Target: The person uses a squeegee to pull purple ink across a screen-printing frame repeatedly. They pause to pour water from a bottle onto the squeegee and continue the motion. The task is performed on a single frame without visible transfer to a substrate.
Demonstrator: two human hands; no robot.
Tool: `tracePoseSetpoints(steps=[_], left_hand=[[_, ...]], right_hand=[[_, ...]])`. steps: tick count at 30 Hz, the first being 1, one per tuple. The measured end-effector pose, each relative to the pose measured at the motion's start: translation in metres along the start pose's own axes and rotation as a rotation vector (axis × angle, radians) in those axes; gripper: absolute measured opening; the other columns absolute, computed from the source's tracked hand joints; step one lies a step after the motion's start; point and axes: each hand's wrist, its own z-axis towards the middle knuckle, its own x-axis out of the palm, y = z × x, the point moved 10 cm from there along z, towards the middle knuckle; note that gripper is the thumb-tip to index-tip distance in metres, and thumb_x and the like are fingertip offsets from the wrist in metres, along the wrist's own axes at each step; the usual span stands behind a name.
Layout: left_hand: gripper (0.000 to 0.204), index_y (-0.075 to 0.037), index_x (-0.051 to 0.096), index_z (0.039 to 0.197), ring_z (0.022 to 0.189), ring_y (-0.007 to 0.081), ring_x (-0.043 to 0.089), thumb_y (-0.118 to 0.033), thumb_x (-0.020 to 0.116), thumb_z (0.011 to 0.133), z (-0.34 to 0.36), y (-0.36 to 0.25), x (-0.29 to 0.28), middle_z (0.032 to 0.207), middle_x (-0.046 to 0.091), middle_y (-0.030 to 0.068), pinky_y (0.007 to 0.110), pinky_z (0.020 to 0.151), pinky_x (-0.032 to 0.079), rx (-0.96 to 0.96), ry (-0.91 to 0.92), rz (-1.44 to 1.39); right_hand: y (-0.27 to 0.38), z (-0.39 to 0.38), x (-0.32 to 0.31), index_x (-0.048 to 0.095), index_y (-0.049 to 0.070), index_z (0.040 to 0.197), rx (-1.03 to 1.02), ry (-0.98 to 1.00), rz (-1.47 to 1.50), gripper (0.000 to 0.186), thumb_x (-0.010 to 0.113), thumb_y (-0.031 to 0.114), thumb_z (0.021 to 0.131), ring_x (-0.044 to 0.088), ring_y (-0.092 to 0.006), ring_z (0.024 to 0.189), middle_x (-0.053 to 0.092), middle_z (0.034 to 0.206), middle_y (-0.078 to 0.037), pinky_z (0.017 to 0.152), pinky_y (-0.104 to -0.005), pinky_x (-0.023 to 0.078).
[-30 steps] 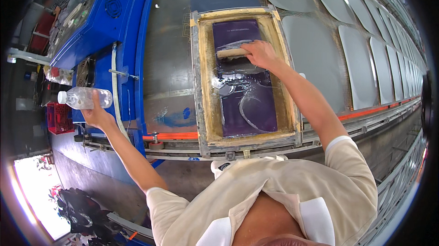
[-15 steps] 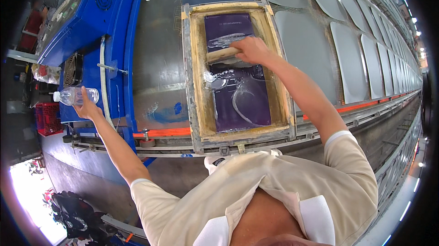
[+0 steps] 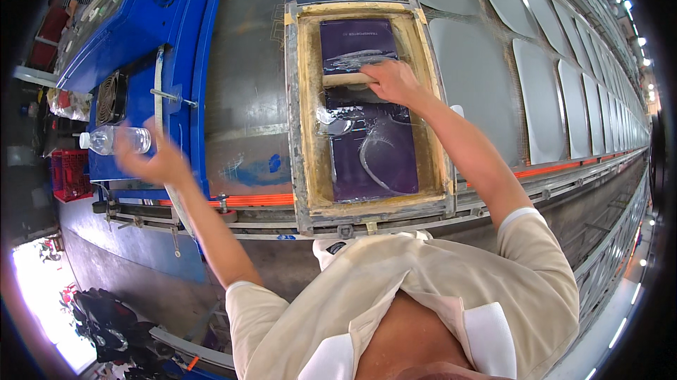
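Note:
My right hand (image 3: 395, 83) is closed round the wooden handle of a squeegee (image 3: 344, 79). The squeegee rests across a screen-printing frame (image 3: 302, 161), over its dark purple mesh area (image 3: 374, 168), where wet, glossy streaks show. Over at the left, my left hand (image 3: 159, 159) is smeared by motion, its thumb and fingers apart. Just behind it lies a clear plastic bottle (image 3: 101, 141) with a white cap, on its side at the blue machine. The hand overlaps part of the bottle in the picture and does not appear to grip it.
A blue machine (image 3: 185, 41) with a fan and a pale hose (image 3: 159, 83) stands left of the frame. Rows of grey panels (image 3: 472, 91) run along the long table at right. A metal rail (image 3: 493, 205) edges the near side. A red crate (image 3: 69, 175) sits far left.
My left hand has let go of the bottle and moved right and toward me. The bottle stays in nearly the same place. My right hand stays on the squeegee, which has barely shifted.

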Motion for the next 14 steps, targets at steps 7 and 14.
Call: tracePoseSetpoints(steps=[7, 14], left_hand=[[0.072, -0.014, 0.059, 0.136, 0.123, 0.0274, 0.057, -0.038, 0.085, 0.073, -0.174, -0.281, 0.163, 0.123, 0.067, 0.0074, 0.045, 0.103, 0.045, 0.571, 0.991, -0.135], [0.022, -0.015, 0.072, 0.100, 0.102, 0.0253, 0.065, -0.026, 0.077, 0.082, -0.202, -0.301, 0.214, 0.102, 0.069, 0.0054, 0.042, 0.093, 0.044, 0.584, 1.297, -0.208]], right_hand=[[0.018, -0.001, 0.014, 0.068, 0.015, 0.106, 0.008, 0.111, -0.036, 0.026, 0.074, 0.022, 0.082, 0.069, -0.0393, 0.085, 0.070, 0.080, -0.014, 0.078, -0.0521, 0.054], [-0.032, -0.066, -0.101, 0.067, 0.007, 0.124, 0.274, -0.419, 0.232, 0.048, 0.078, 0.036, 0.086, 0.068, -0.0334, 0.108, 0.072, 0.112, -0.018, 0.092, -0.0436, 0.053]])
